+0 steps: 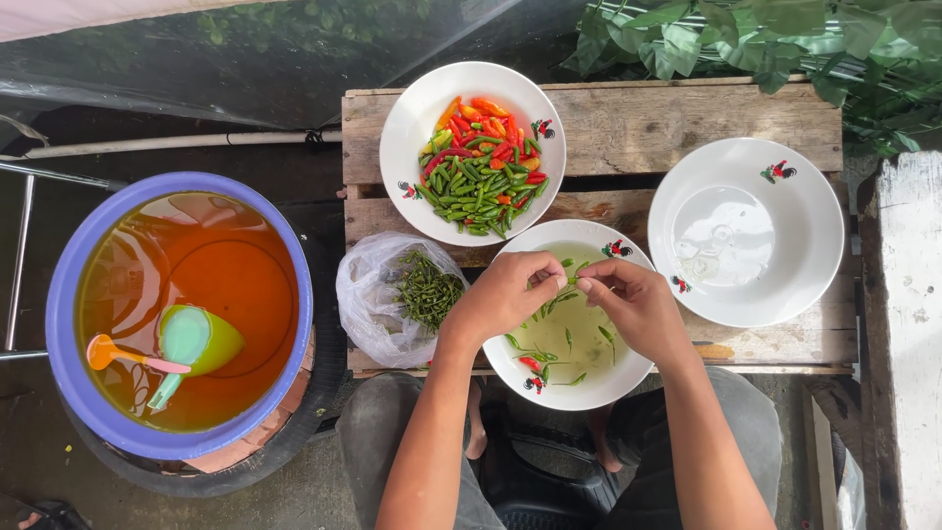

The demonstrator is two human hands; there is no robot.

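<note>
Both hands hover over a white bowl (510,373) of water with a few green and red chilies floating in it. My left hand (505,294) and my right hand (633,306) pinch the two ends of a small green chili (571,281) between their fingertips. Behind, a second white bowl (407,128) is heaped with green, red and orange chilies (481,167). Just left of my left hand lies a clear plastic bag (368,304) holding green chili stems (427,290).
A white bowl (814,245) of clear water stands at the right on the wooden pallet table (667,123). A blue tub (64,294) of orange liquid with a green scoop (196,344) sits at the left. Leafy plants (746,39) at the back right; my knees below.
</note>
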